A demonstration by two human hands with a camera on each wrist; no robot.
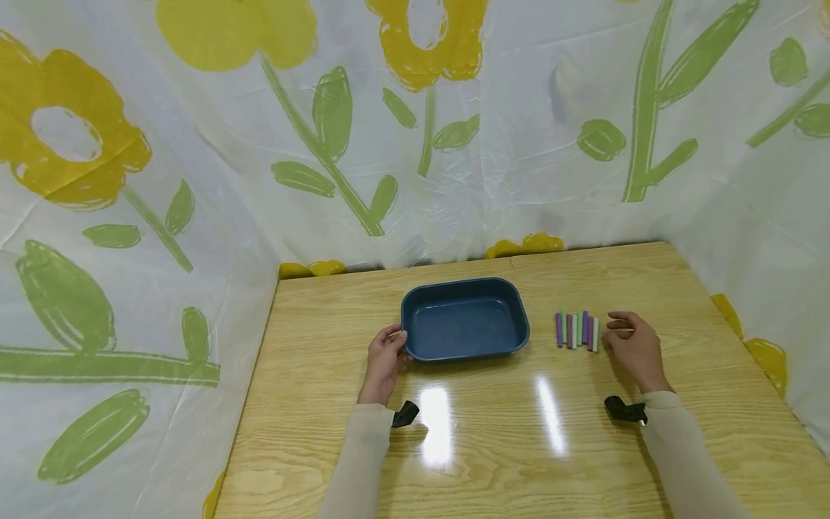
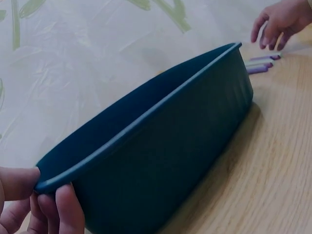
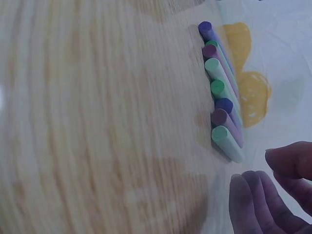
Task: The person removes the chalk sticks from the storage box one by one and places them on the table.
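Note:
A dark blue rectangular tray (image 1: 463, 355) with rounded corners stands on the table, its inside bare. My left hand (image 1: 384, 358) pinches its rim at the near left corner; in the left wrist view the thumb lies over the rim and the fingers (image 2: 70, 209) press the outer wall. To the tray's right, several chalk sticks (image 1: 577, 330) in purple, green, mauve and pale green lie side by side in a row. My right hand (image 1: 635, 349) is just right of the row, thumb and fingers apart, holding nothing. In the right wrist view, a gap separates its fingertips (image 3: 237, 181) from the endmost pale green chalk stick (image 3: 226, 143).
The wooden table (image 1: 493, 461) reaches back to a white flowered sheet (image 1: 506, 158) hung behind and at both sides. Black wrist cameras sit on both wrists, the left one (image 1: 405, 414) close to the tabletop. Light glares off the table's front.

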